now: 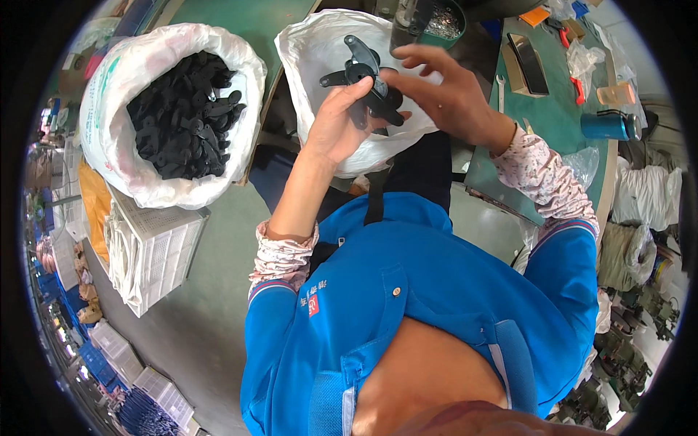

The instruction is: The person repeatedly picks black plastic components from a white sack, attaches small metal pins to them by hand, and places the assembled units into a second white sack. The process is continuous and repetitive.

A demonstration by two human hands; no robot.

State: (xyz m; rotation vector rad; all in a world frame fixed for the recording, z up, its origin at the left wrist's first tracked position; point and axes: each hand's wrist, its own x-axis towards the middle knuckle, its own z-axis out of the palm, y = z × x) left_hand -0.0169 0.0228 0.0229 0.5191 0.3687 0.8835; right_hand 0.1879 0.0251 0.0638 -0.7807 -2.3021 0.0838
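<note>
My left hand (pixel 336 125) is closed round several black flat parts (pixel 359 52) with rounded ends, which look like plastic. They fan out in different directions, with my thumb pressed on top. Directly beneath is the opening of a white plastic bag (pixel 298 54); what lies deeper in it is mostly hidden by my hands. My right hand (pixel 458 94) hovers just right of the cluster, fingers apart and bent. One of its fingers reaches the edge of the black parts, and I see nothing gripped in it.
At left, a white sack (pixel 102 120) full of similar black parts (pixel 185 120) stands by a white crate (pixel 163 254). A dark bucket (pixel 458 14) of small metal pieces is beyond my right hand. The green bench (pixel 502 171) at right carries a wrench (pixel 501 93) and a blue bottle (pixel 605 126).
</note>
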